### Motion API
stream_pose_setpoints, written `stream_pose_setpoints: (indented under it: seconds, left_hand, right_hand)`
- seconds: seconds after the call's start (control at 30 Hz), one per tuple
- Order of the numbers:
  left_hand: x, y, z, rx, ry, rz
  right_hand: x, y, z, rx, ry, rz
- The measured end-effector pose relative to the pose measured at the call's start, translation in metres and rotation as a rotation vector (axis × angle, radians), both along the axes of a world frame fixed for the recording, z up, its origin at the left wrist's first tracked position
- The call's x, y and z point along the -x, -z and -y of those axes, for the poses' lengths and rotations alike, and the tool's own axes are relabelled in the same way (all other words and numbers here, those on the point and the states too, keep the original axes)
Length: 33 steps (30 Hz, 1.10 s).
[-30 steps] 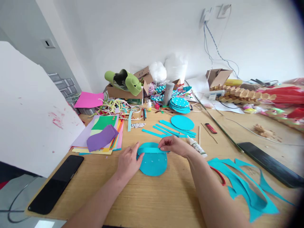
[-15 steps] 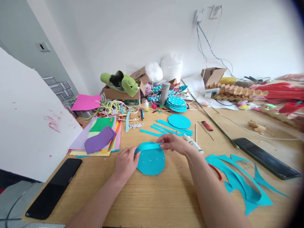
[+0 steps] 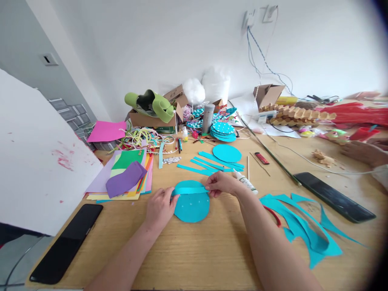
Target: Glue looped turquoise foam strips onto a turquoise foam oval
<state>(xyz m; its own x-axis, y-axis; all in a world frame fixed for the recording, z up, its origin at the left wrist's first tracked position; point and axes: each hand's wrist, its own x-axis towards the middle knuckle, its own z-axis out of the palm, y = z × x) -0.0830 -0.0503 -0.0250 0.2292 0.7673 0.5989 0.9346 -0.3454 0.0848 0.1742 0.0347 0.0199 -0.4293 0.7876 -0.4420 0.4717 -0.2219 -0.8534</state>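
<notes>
A blue paper circle (image 3: pixel 191 210) with a few pale dots lies flat on the table before me. Across its upper part runs a narrow blue paper strip (image 3: pixel 190 190). My left hand (image 3: pixel 160 206) pinches the strip's left end at the circle's edge. The other end is between the thumb and fingers of my right hand (image 3: pixel 220 184). Just behind my right wrist lies a white glue bottle (image 3: pixel 246 182) on its side. More blue paper strips (image 3: pixel 201 163) and another blue circle (image 3: pixel 226 153) are beyond my hands.
Coloured paper sheets (image 3: pixel 121 178) and a black phone (image 3: pixel 68 242) lie at left. Blue scraps (image 3: pixel 306 226) partly cover red-handled scissors (image 3: pixel 274 214) at right, near a second phone (image 3: pixel 333 197). A thermos (image 3: pixel 207 119) stands behind. Another person's hand (image 3: pixel 362 153) rests far right.
The strip's right end has come down slightly with my right hand, so the strip lies straighter across the circle. Another person's hand has appeared at the right edge.
</notes>
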Motion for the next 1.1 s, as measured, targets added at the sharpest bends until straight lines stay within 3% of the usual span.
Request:
stream_pose_setpoints:
  seconds: [0.37, 1.1]
  left_hand:
    - [-0.0004, -0.0005, -0.0009, -0.02, 0.024, 0.03]
    - [-0.0013, -0.0019, 0.0005, -0.016, 0.02, 0.025]
  right_hand:
    - [0.0008, 0.0079, -0.0049, 0.043, -0.032, 0.114]
    - [0.0078, -0.0006, 0.0003, 0.077, -0.015, 0.206]
